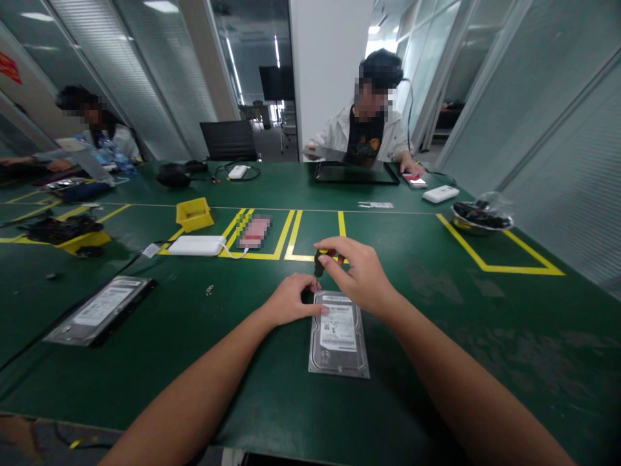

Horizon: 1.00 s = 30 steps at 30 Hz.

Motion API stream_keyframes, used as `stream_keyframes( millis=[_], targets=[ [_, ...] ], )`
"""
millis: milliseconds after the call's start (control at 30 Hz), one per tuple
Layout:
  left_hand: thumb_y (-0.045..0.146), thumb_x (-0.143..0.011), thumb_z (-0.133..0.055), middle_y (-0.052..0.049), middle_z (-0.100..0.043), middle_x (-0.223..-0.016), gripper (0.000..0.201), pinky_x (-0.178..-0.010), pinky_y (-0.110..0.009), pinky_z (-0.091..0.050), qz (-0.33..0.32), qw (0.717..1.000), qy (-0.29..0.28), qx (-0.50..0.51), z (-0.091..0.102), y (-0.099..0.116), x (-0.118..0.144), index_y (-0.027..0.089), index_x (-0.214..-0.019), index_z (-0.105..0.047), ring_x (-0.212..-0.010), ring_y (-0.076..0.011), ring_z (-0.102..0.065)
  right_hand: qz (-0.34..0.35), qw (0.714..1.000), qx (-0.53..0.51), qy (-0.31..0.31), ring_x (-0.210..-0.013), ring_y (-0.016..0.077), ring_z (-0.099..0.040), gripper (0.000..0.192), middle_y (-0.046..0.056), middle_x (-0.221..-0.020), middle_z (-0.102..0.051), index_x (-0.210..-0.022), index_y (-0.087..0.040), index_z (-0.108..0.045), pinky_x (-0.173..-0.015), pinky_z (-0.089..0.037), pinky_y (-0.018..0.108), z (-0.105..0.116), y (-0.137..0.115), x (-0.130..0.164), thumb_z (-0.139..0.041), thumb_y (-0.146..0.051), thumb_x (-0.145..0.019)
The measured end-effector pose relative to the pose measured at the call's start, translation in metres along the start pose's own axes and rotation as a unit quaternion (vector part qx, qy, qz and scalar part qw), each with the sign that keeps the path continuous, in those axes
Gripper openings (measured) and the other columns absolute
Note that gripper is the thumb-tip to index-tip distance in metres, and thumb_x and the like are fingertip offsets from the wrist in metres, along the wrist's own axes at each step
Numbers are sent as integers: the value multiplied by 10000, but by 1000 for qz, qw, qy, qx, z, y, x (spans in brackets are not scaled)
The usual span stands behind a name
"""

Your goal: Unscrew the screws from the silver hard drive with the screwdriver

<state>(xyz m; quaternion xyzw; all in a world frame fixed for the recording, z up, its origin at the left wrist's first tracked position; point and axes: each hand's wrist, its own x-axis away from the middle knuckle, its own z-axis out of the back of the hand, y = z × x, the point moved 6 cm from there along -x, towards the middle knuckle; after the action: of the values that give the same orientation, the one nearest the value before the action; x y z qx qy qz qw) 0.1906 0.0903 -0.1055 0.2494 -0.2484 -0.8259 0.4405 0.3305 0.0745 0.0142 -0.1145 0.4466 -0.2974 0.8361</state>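
A silver hard drive (338,333) with a white label lies flat on the green table in front of me. My right hand (356,268) grips a small screwdriver (318,264) with a dark handle, held upright. Its thin shaft points down at the drive's far left corner; the tip is too small to make out. My left hand (295,299) is at that same corner, thumb over the drive's top and forefinger close to the shaft, holding the drive by its edge. Left of my hands lie several small screws (209,290).
A second hard drive (104,309) lies at the left, a black cable (72,310) beside it. Beyond are a white power bank (196,245), a yellow bin (194,214) and a filled yellow bin (85,243). A metal bowl (480,223) stands at right. Two people sit across the table.
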Motion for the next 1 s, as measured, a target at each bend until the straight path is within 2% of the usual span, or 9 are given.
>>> stream_keyframes(
  millis=[100, 233, 400, 767, 1000],
  targets=[
    [690, -661, -737, -27, -640, -941, 580, -769, -337, -374, 10, 998, -8, -62, -3, 1, 0, 199, -953, -636, -872, -237, -547, 8, 1000, -16, 4, -933, 167, -625, 169, 64, -1023, -683, -1056, -182, -660, -796, -502, 314, 1, -2, 0, -567, -180, -914],
    [719, -683, -698, -30, -640, -1018, 611, -786, -350, -351, 32, 995, -35, -92, -8, 0, 0, 236, -1052, -640, -931, -264, -533, 3, 1000, -17, 11, -928, 169, -609, 156, 65, -989, -653, -1041, -187, -679, -786, -498, 313, 1, 0, 0, -600, -215, -909],
    [733, -719, -656, -31, -625, -1010, 616, -785, -352, -337, 40, 993, -59, -93, -9, -1, -1, 243, -1093, -630, -938, -269, -518, 10, 1000, -15, 6, -912, 162, -623, 150, 50, -965, -683, -1025, -190, -677, -813, -497, 321, 2, 0, -1, -574, -181, -917],
    [721, -737, -647, -52, -618, -1015, 598, -820, -375, -358, 41, 993, -74, -84, -9, -4, -1, 222, -1066, -635, -955, -286, -520, -4, 999, -32, -3, -1014, 168, -657, 232, 45, -1072, -728, -1073, -201, -685, -879, -521, 349, 1, -1, 0, -529, -140, -913],
    [721, -750, -631, -72, -622, -1160, 633, -953, -434, -353, 37, 994, -75, -64, -8, -3, -1, 227, -1145, -621, -1068, -312, -509, 9, 999, -47, 14, -964, 167, -628, 144, 76, -1012, -665, -1007, -173, -706, -839, -517, 329, 1, -5, 0, -639, -218, -888]
  ],
)
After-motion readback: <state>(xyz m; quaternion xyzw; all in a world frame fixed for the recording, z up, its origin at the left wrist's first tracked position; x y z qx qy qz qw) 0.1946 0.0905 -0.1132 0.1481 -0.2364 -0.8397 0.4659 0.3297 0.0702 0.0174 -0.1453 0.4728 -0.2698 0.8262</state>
